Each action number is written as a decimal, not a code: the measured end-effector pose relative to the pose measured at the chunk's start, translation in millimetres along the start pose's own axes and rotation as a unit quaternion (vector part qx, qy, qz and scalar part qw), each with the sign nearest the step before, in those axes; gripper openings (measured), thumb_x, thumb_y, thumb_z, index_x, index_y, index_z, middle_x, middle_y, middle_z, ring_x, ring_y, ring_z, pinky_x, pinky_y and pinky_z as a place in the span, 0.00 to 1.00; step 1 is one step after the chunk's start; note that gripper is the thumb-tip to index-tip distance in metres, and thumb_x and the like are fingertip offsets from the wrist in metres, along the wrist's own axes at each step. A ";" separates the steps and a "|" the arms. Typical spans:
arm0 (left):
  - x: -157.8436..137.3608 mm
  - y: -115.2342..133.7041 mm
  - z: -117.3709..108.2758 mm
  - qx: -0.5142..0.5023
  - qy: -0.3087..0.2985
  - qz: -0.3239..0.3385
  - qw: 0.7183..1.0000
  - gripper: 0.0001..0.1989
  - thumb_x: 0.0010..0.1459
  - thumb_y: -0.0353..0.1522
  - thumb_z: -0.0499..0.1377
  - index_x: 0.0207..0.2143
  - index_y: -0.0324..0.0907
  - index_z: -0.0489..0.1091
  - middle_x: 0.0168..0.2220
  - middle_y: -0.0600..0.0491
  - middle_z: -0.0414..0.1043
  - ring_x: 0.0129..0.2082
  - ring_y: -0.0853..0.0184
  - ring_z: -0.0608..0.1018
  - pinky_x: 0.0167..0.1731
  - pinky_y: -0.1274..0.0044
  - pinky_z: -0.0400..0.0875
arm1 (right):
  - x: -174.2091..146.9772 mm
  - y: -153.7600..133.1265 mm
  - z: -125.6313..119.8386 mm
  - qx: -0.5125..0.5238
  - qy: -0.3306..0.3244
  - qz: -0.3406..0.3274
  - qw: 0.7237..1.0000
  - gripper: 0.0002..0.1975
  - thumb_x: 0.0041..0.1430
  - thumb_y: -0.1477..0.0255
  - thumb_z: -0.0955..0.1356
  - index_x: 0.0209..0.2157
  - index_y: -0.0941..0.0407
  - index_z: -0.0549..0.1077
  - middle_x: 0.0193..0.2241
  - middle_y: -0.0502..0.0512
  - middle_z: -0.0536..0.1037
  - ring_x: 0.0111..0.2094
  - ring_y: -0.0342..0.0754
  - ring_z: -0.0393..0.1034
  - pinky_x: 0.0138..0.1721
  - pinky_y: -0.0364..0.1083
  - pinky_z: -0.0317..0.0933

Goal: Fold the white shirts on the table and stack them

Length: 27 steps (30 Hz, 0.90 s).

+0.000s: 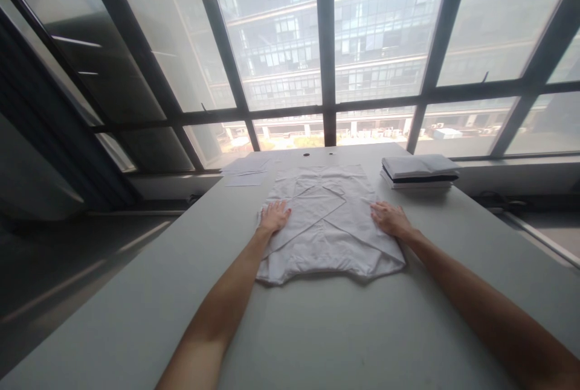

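Note:
A white garment, seemingly a shirt [321,245], lies flat on the white table [326,329] with parts of it folded inward, crossing over its middle. Its lower edge, toward me, curves and looks slightly rumpled. My left hand [274,217] rests on the left side of the cloth, fingers spread and pointing away from me. On the opposite side, my right hand [390,218] lies at the right edge with its fingers stretched over the fabric. Neither hand grips anything that I can see.
Folded white and dark cloths form a stack [419,171] at the table's back right. Sheets of paper [244,170] lie at the back left. Beyond the far edge stand tall windows with dark frames [329,76]. A dark curtain [58,118] hangs at the left.

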<state>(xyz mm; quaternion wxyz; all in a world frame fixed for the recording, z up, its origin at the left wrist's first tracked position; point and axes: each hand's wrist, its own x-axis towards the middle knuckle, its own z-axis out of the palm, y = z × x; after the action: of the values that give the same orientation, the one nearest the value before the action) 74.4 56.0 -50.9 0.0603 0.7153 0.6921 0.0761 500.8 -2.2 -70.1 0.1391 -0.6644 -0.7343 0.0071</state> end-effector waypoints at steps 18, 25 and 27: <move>-25.7 54.2 8.7 0.020 0.131 0.220 0.967 0.18 0.71 0.41 0.56 0.59 0.48 0.72 0.66 0.46 0.67 0.68 0.52 0.64 0.67 0.51 0.55 | -2.5 -4.4 -4.4 -0.015 -0.014 0.006 1.000 0.23 0.71 0.64 0.60 0.63 0.54 0.70 0.66 0.67 0.68 0.65 0.62 0.63 0.64 0.66 0.54; -30.5 59.2 4.3 -0.003 0.103 0.307 0.946 0.13 0.65 0.41 0.64 0.47 0.45 0.80 0.51 0.47 0.76 0.52 0.58 0.76 0.58 0.68 0.69 | -2.9 -4.3 -4.6 -0.010 -0.010 0.005 1.000 0.22 0.71 0.64 0.61 0.62 0.53 0.71 0.65 0.67 0.68 0.63 0.64 0.65 0.62 0.65 0.57; -31.4 57.9 1.9 -0.007 0.099 0.306 0.947 0.10 0.66 0.39 0.63 0.43 0.46 0.81 0.46 0.49 0.76 0.47 0.61 0.77 0.53 0.72 0.71 | -2.4 -4.0 -3.9 -0.010 -0.007 0.002 1.000 0.22 0.71 0.65 0.61 0.62 0.53 0.71 0.65 0.67 0.69 0.63 0.64 0.65 0.62 0.64 0.58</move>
<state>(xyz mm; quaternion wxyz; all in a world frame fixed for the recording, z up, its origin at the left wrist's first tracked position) 130.6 22.7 -42.5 -0.0299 0.8812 0.4415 0.1665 497.9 -5.7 -66.1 0.1274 -0.6674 -0.7337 0.0052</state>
